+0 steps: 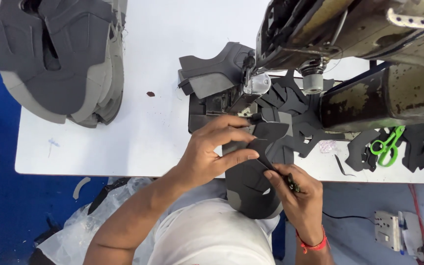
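Holding a dark grey shoe upper (251, 189) at the lower centre of the frame, the person works just in front of the sewing machine (349, 44) that fills the upper right. The left hand (212, 154) pinches a small black patch (260, 147) between thumb and forefinger, fingers closed on its edge. The right hand (298, 196) is curled narrowly round a slim dark tool (290, 182); what kind of tool cannot be told. The upper hangs partly off the white bench (138, 127), its top end near the needle area.

To do this step well, I judge the patch should lie flat and square on the upper, edges matched, before it goes under the needle; the left fingers should keep clear of the foot.

A stack of grey uppers (65, 59) sits at the upper left. Loose black cut pieces (290, 105) lie beside the machine, and green scissors (387, 145) rest at the right, well apart from both hands.
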